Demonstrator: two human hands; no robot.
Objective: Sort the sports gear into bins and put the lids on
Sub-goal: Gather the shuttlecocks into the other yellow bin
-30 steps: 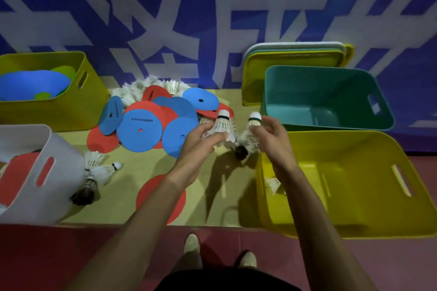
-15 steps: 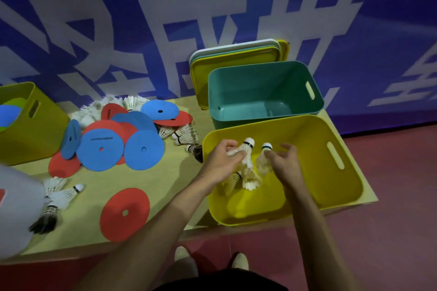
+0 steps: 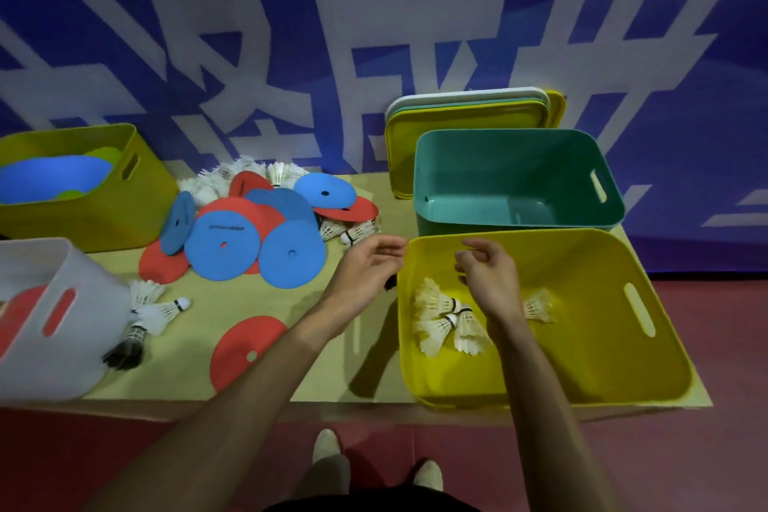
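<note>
Grips loose, empty (left hand (image 3: 366, 262), right hand (image 3: 487, 276)); shuttlecocks (image 3: 442, 318) lie below in yellow bin (image 3: 602, 349).

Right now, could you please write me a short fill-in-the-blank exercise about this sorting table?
1. The white shuttlecocks lie in the front bin, coloured ____.
2. The empty bin directly behind it is ____.
3. The lone disc near the front edge of the table is ____.
4. The left hand and right hand hold ____.
Missing words: yellow; teal; red; nothing.
</note>
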